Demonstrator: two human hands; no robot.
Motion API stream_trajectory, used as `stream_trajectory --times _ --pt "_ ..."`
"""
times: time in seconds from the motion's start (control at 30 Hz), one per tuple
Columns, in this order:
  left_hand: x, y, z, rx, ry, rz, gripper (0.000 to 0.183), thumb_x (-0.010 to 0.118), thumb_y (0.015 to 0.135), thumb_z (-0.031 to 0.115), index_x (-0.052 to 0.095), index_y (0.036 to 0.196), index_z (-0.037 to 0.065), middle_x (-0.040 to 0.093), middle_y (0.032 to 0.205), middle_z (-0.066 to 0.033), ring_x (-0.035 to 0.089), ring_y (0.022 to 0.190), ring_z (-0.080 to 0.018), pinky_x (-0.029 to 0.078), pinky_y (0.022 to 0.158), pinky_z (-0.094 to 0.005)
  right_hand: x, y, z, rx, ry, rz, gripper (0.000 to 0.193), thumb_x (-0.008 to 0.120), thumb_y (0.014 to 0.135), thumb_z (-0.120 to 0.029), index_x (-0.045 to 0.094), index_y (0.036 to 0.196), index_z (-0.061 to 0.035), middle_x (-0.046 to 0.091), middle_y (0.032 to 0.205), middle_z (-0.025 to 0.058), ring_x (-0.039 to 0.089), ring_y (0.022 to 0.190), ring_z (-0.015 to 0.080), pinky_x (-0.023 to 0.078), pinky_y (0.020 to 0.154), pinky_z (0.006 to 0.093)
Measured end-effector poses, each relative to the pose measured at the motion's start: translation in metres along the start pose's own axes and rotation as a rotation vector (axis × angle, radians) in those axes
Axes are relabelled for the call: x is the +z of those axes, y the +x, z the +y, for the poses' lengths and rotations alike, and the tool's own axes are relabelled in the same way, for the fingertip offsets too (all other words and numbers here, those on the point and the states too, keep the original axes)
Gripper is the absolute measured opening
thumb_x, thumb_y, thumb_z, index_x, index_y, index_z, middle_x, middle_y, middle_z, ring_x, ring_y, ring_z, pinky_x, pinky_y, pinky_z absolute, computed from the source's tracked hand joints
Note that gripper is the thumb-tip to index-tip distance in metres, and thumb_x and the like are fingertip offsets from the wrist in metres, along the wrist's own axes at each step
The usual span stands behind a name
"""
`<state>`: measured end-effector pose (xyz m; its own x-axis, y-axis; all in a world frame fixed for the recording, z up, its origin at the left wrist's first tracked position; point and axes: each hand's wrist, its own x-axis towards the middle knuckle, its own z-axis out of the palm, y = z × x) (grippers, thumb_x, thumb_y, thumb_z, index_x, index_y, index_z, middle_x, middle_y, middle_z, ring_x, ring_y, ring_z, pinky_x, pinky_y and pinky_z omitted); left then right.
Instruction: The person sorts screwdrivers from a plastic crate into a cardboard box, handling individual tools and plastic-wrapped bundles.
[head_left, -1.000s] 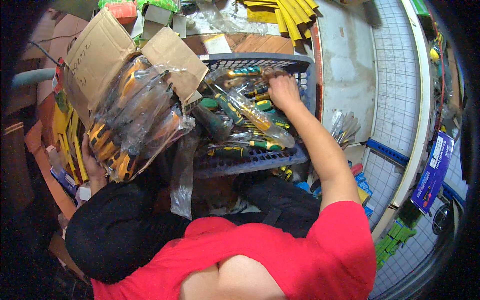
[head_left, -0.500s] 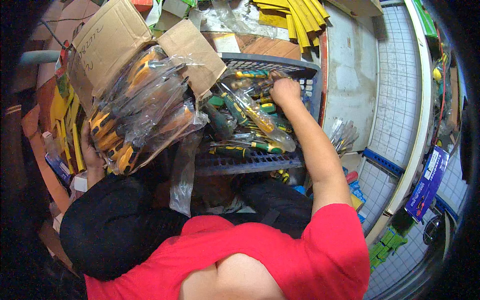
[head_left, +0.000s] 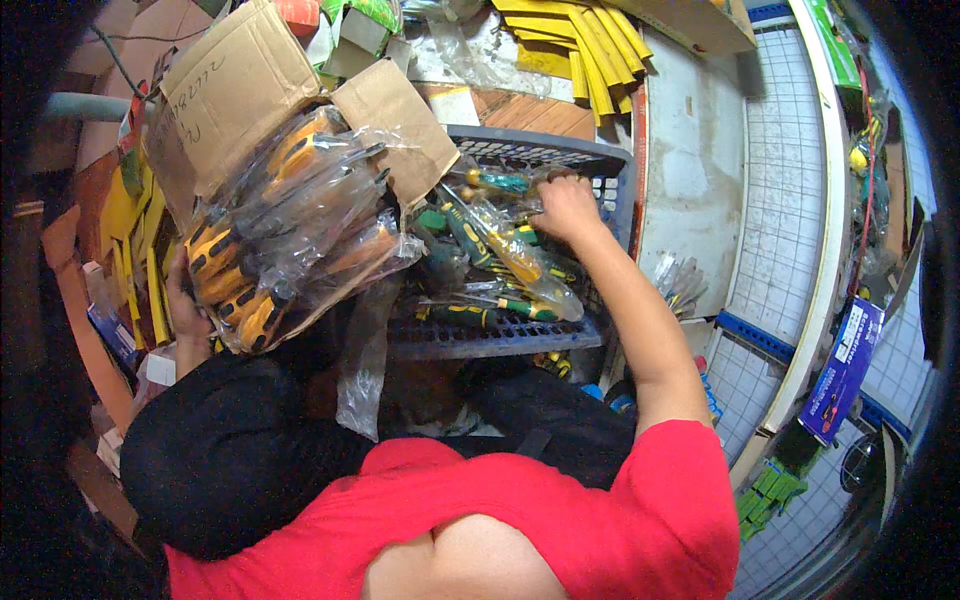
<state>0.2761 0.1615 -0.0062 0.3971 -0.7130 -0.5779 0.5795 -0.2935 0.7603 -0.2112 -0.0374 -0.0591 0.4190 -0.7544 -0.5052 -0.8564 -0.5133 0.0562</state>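
On the left, an open cardboard box leans tilted, filled with orange-and-black handled tools in transparent plastic bags. My left hand is wrapped round the lower left side of this box, its fingers partly hidden. In front of me a dark grey plastic basket holds several green-and-yellow screwdrivers, some bagged. My right hand reaches to the far right part of the basket, beside a bagged green-and-yellow screwdriver. Its fingers are curled downward, and whatever is in them is hidden.
Yellow strips lie beyond the basket, with more yellow pieces at far left. Bagged shafts lie right of the basket. Farther right stand a white-framed wire rack and a blue-purple box. An empty plastic bag hangs near my leg.
My right hand has shifted slightly toward me within the basket, and its fingers look more curled. The view has moved a little; the left hand still supports the cardboard box.
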Motion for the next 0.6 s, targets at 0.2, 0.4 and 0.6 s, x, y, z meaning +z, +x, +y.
stream_trajectory --times 0.2,0.4,0.6 --pt "-0.005 0.001 -0.003 0.076 0.015 -0.095 0.042 0.04 0.095 0.031 0.046 0.121 0.0 0.055 0.117 -0.0095 0.055 0.104 -0.02 0.045 0.089 -0.0352 0.006 -0.015 0.014 -0.088 0.038 -0.019 0.031 0.068 0.069 -0.033 0.062 0.088 -0.0097 0.061 0.089 0.013 0.057 0.09 0.0307 0.045 0.076 0.0435" --pt "-0.002 0.003 -0.004 0.028 -0.054 -0.193 0.042 0.042 0.094 0.031 0.046 0.123 0.001 0.054 0.117 -0.0084 0.054 0.105 -0.0195 0.044 0.091 -0.0336 -0.047 -0.111 0.038 0.0 0.237 -0.109 0.036 0.066 0.072 -0.037 0.058 0.085 -0.004 0.058 0.084 0.0168 0.056 0.084 0.0353 0.045 0.072 0.043" --pt "0.003 0.008 -0.011 0.053 -0.094 -0.17 0.039 0.051 0.09 0.031 0.052 0.118 0.003 0.057 0.11 -0.0051 0.054 0.102 -0.0176 0.044 0.088 -0.0314 -0.088 -0.198 0.071 0.458 1.196 -0.179 0.031 0.061 0.082 -0.029 0.057 0.096 -0.0016 0.063 0.086 0.0109 0.062 0.079 0.0193 0.048 0.066 0.0303"
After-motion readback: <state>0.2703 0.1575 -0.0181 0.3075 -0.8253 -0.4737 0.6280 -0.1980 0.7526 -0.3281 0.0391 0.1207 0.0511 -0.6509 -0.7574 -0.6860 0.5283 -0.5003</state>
